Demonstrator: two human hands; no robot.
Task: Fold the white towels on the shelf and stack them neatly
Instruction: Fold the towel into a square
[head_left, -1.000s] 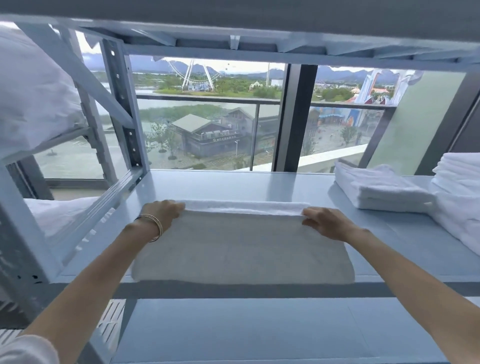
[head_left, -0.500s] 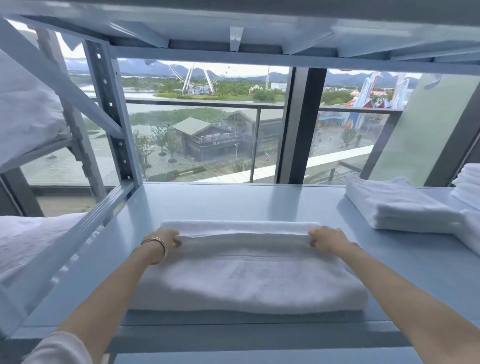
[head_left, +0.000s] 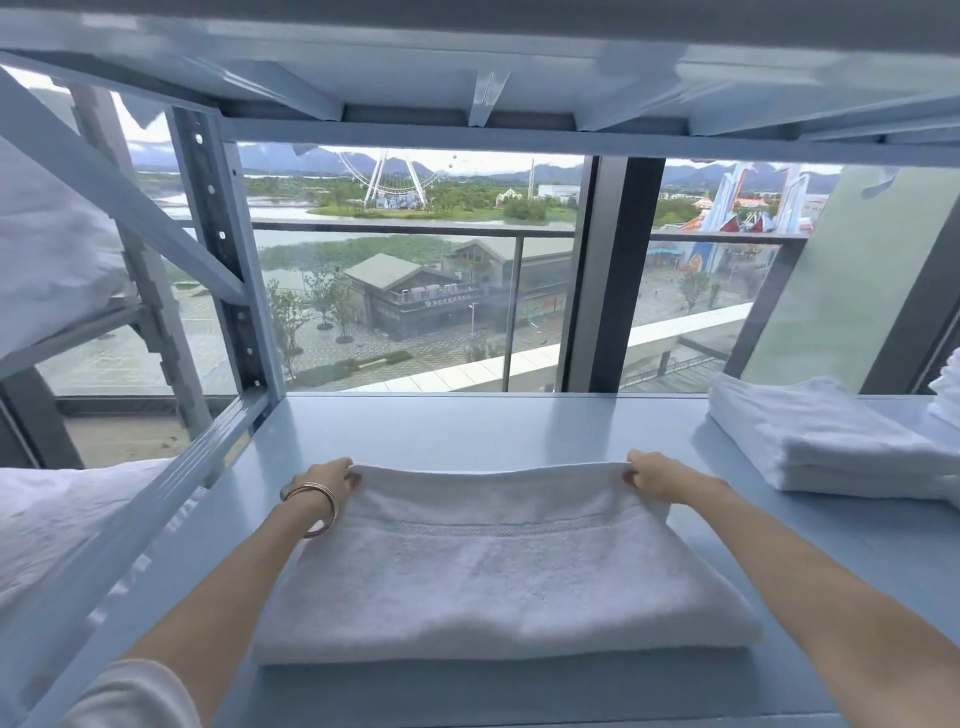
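A white towel (head_left: 498, 577) lies partly folded on the pale blue shelf (head_left: 467, 426), near its front edge. My left hand (head_left: 327, 480) pinches the towel's far left corner and my right hand (head_left: 657, 475) pinches its far right corner. Between them the far edge is raised a little off the shelf. A stack of folded white towels (head_left: 810, 436) sits on the same shelf to the right, apart from my right hand.
More white towels (head_left: 948, 384) show at the far right edge. White linen (head_left: 57, 514) lies on the neighbouring rack at left, with more linen (head_left: 47, 260) above it. A metal upright (head_left: 223, 260) and braces stand left. The upper shelf (head_left: 467, 67) hangs low overhead. A window fills the back.
My hands have lifted the towel's far edge off the layer beneath and drawn it up. The view has moved closer and lower to the shelf.
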